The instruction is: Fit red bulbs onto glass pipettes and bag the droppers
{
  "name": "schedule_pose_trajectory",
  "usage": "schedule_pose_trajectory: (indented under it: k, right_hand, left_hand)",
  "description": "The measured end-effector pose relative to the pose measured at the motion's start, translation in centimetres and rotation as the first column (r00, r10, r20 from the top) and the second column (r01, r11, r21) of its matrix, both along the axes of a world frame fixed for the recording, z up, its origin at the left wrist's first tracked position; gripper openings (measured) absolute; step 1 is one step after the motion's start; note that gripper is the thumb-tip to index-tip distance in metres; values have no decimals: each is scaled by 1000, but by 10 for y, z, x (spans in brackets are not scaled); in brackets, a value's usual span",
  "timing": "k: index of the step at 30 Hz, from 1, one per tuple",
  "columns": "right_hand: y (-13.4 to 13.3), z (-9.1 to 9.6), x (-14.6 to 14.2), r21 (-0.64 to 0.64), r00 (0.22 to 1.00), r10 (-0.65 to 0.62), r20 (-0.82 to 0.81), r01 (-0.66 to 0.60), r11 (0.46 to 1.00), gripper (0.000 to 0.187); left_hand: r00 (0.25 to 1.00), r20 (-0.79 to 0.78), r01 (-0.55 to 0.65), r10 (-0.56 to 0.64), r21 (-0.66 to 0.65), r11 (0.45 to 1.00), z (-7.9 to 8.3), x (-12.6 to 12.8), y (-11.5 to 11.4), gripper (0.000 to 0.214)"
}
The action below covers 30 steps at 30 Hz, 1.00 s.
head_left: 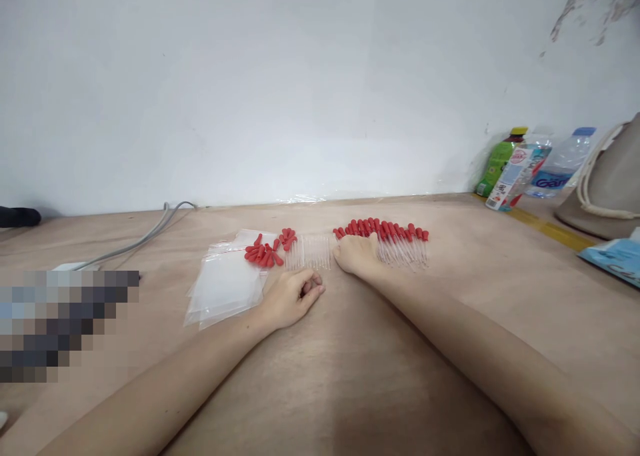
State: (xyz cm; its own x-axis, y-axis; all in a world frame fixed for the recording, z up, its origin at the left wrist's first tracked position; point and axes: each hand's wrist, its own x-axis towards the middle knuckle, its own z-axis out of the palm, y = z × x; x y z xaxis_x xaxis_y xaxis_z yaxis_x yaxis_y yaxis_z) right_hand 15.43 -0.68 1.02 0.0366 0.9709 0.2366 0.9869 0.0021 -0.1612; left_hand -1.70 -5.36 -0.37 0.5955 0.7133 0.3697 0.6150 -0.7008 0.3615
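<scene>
My left hand (295,297) rests on the table, its fingers loosely curled and the thumb apart from them; I see nothing inside. Just beyond it lies a row of clear dropper tubes (309,253) without bulbs. Loose red rubber bulbs (263,253) are heaped to their left, partly over clear zip bags (227,283). My right hand (356,255) is closed, knuckles up, at the left end of a row of droppers fitted with red bulbs (390,229). Whatever its fingertips pinch is hidden beneath the hand.
Bottles (501,159), a carton (515,176) and a beige bucket-like container (607,183) stand at the right, near a blue packet (615,259). A grey cable (145,239) runs along the left. A white wall (320,96) borders the wooden table (320,389) at the back.
</scene>
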Motion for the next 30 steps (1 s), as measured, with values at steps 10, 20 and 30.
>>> schedule_pose_trajectory:
  k: [10,20,30]
  right_hand:
    - [-46,-25,23,437,974,214,-77,-161,885,19]
    - [-80,-30,57,472,917,395,-59,-324,820,17]
    - [-76,-30,56,449,873,469,-134,-368,814,20]
  left_hand:
    - [928,162,-369,335,293,882,17,-26,23,13]
    - [884,149,-467,443,247,849,12,-68,68,5]
    - [942,216,-297,256,187,936,14,-28,29,9]
